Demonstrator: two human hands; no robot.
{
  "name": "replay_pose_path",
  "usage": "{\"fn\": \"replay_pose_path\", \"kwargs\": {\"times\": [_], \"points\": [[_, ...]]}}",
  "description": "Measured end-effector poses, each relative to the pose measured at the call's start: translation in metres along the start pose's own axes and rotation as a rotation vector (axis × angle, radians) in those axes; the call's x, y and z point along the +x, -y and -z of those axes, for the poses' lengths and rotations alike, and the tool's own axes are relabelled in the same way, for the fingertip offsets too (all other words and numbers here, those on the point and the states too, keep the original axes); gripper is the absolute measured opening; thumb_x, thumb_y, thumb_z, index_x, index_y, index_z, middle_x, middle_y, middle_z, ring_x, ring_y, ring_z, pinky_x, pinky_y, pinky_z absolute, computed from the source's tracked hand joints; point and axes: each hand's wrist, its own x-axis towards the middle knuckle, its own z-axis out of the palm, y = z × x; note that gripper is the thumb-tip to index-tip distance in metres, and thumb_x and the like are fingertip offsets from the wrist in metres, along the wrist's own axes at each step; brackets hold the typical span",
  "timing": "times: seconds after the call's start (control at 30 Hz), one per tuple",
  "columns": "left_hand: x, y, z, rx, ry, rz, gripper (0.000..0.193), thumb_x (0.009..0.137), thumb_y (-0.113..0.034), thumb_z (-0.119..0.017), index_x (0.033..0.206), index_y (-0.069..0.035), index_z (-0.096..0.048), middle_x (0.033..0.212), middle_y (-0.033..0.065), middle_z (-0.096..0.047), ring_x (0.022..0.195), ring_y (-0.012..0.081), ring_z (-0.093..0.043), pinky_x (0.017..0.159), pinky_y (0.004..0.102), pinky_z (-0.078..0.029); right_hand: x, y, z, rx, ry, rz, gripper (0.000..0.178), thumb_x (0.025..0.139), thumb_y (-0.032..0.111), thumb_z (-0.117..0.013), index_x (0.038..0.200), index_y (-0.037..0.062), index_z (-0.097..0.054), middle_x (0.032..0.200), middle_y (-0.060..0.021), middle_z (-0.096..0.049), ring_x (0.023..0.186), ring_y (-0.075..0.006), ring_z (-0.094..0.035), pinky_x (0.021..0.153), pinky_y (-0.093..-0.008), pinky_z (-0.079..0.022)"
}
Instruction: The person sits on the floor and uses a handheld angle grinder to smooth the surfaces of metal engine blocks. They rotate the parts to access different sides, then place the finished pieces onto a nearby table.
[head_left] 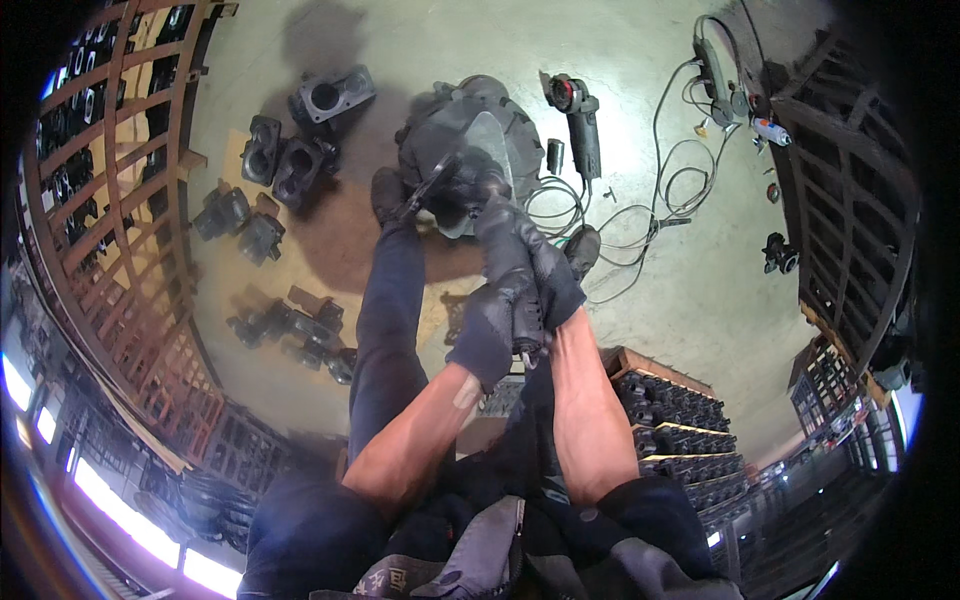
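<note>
Both my hands wear dark gloves and are wrapped round a black angle grinder in front of my legs. My left hand closes on the rear of its body. Further forward, my right hand grips its right side. The grinder's head reaches over a large round dark metal casting on the floor, just beyond my shoes. Whether its disc touches the casting I cannot tell; a pale see-through shape blurs that spot. A second angle grinder with a red-marked head lies right of the casting.
Dark metal castings lie on the floor at left, with more blurred parts nearer me. Looped cables run right to a power strip. Rusty racks and dark racks flank me. A crate of castings stands at lower right.
</note>
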Motion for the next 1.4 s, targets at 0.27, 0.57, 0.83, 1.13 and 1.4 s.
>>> {"fn": "replay_pose_path", "kwargs": {"times": [0.27,0.57,0.83,1.13,1.4], "points": [[-0.011,0.080,-0.044,-0.006,0.120,-0.137,0.021,0.096,-0.017,-0.063,0.110,-0.001,-0.063,0.097,0.0104,-0.066,0.076,0.0181,-0.067,0.068,0.0319,-0.058,-0.094,0.054,0.010,-0.223,0.046,-0.078,0.044,0.100,0.035,-0.062,0.126,-0.0010,-0.059,0.105,-0.0132,-0.068,0.085,-0.0210,-0.069,0.072,-0.0324,-0.058],[0.052,0.109,-0.080,0.915,0.032,-0.914,0.044,0.092,-0.019,-0.069,0.129,0.001,-0.056,0.109,0.0237,-0.069,0.099,0.0333,-0.068,0.087,0.0415,-0.053,-0.043,0.176,0.186,-1.362,-0.047,0.631,0.027,0.088,0.025,-0.070,0.106,0.0050,-0.068,0.085,-0.0038,-0.066,0.070,-0.0142,-0.061,0.064,-0.0309,-0.051],[0.151,-0.018,0.087,1.064,-0.681,-1.463,0.027,0.094,-0.010,-0.065,0.119,0.001,-0.064,0.108,0.0188,-0.068,0.101,0.0317,-0.067,0.090,0.0384,-0.052,0.104,0.241,0.277,-1.294,-0.568,0.608,0.038,0.077,0.032,-0.076,0.104,0.0064,-0.066,0.076,-0.0015,-0.058,0.062,-0.0166,-0.052,0.057,-0.0352,-0.045],[0.222,-0.046,0.119,1.048,-0.262,-1.460,0.034,0.104,-0.026,-0.052,0.123,-0.001,-0.066,0.115,0.0137,-0.069,0.108,0.0241,-0.064,0.098,0.0359,-0.048,0.208,0.262,0.346,-1.157,-0.557,0.697,0.033,0.079,0.019,-0.077,0.107,0.0050,-0.068,0.082,-0.0065,-0.067,0.066,-0.0206,-0.060,0.058,-0.0383,-0.049],[0.251,-0.061,0.143,1.560,-0.263,-1.759,0.034,0.092,-0.009,-0.063,0.125,-0.002,-0.062,0.115,0.0186,-0.066,0.104,0.0310,-0.067,0.091,0.0374,-0.056,0.165,0.234,0.304,-1.535,-0.735,0.622,0.052,0.074,0.035,-0.076,0.111,-0.0008,-0.069,0.100,-0.0238,-0.073,0.090,-0.0322,-0.074,0.078,-0.0452,-0.057]]}}
